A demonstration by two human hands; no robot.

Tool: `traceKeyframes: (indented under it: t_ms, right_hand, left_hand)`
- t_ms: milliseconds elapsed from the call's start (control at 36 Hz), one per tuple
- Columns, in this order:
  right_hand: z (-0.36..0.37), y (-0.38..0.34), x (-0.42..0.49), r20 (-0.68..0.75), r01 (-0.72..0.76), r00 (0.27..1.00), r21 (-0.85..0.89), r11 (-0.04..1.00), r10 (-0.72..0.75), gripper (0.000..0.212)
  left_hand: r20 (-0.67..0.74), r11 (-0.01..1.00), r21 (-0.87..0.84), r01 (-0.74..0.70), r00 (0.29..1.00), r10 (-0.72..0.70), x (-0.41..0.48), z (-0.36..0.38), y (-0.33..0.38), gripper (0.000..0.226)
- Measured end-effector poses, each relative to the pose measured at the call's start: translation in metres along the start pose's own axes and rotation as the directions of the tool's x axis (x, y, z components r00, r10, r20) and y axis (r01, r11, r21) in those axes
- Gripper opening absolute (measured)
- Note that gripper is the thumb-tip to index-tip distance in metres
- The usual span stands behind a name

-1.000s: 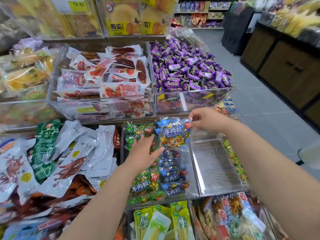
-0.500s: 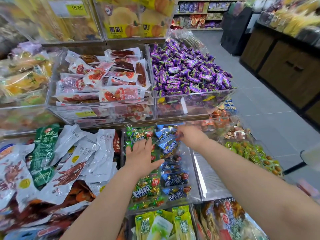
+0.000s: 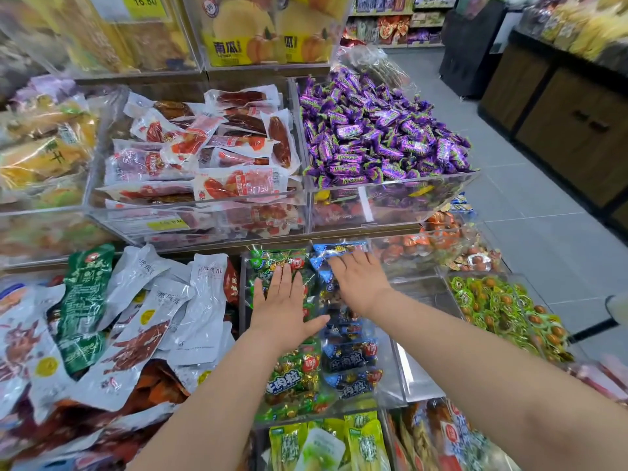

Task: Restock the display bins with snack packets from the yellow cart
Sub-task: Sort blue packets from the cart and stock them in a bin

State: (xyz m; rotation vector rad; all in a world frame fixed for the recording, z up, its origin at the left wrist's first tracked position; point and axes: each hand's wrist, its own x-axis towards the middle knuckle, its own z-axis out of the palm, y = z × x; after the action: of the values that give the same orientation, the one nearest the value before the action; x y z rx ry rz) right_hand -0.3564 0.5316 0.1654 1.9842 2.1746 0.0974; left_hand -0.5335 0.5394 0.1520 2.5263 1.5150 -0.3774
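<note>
A clear display bin (image 3: 245, 294) in the lower tier holds two rows of snack packets: green packets (image 3: 292, 379) on the left and blue packets (image 3: 350, 358) on the right. My left hand (image 3: 282, 304) lies flat with straight fingers on the green packets near the bin's far end. My right hand (image 3: 356, 283) presses flat on the blue packets at the far end, fingers spread. Neither hand holds anything. The yellow cart is out of view.
An empty clear bin (image 3: 421, 375) sits right of the blue packets. White and green pouches (image 3: 146, 317) fill the left bin. Purple candies (image 3: 380, 130) and red sausage packs (image 3: 210, 154) fill the upper tier. Grey floor aisle (image 3: 530, 205) runs on the right.
My right hand carried a blue packet down into the far end of the bin, let go and now presses flat on it. My left hand slid further up the green packets.
</note>
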Motion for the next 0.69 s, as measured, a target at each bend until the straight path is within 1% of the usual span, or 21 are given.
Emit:
traceKeyframes:
  t_ms: [139,194,278,333,389,444,500,556,611,639,694]
  right_hand:
    - [-0.009,-0.005,0.011,0.132,-0.036,0.99,-0.118,0.992,0.052,0.053]
    - [-0.01,-0.007,0.017,0.167,-0.051,0.983,-0.116,0.992,0.07,0.052]
    - [-0.007,-0.008,0.022,0.211,-0.068,0.974,-0.056,0.996,0.079,0.062]
    - [-0.005,-0.007,0.021,0.194,-0.076,0.978,-0.023,0.997,0.079,0.072]
    - [-0.002,-0.006,0.017,0.149,-0.077,0.986,0.015,0.997,0.074,0.089]
    - [0.002,-0.008,0.008,0.055,-0.062,0.997,0.054,0.997,0.059,0.099]
    - [0.007,-0.015,-0.003,-0.09,-0.03,0.995,0.028,0.999,0.032,0.101]
    - [0.014,-0.02,-0.01,-0.18,-0.007,0.984,0.045,0.999,0.015,0.103]
    - [0.022,-0.023,-0.011,-0.106,0.027,0.994,0.092,0.995,-0.017,0.102]
    - [0.027,-0.022,-0.009,-0.057,0.018,0.998,0.092,0.996,-0.013,0.098]
    - [0.032,-0.018,0.0,-0.008,-0.014,1.0,0.046,0.999,0.015,0.088]
  left_hand:
    - [-0.007,1.0,0.007,-0.008,1.0,0.008,-0.001,0.001,0.0,0.099]
    - [-0.003,1.0,0.006,-0.007,1.0,0.007,-0.002,0.001,0.0,0.099]
    - [-0.003,1.0,0.009,-0.007,1.0,0.007,-0.003,0.001,0.001,0.098]
    - [0.0,1.0,0.013,-0.004,1.0,0.004,-0.003,0.0,0.002,0.098]
    - [0.008,1.0,0.018,-0.002,1.0,0.002,-0.002,-0.001,0.002,0.098]
    - [0.009,1.0,0.02,0.002,1.0,-0.002,-0.001,0.0,0.003,0.099]
    - [0.004,1.0,0.025,0.002,1.0,-0.002,0.0,0.001,0.003,0.099]
    - [-0.005,1.0,0.029,0.001,1.0,-0.001,0.001,0.003,0.003,0.099]
    - [-0.013,1.0,0.026,-0.002,1.0,0.002,0.001,0.004,0.002,0.099]
    - [-0.017,1.0,0.021,-0.003,1.0,0.003,0.001,0.004,0.002,0.099]
    - [-0.018,1.0,0.013,-0.007,1.0,0.008,0.001,0.004,0.001,0.099]
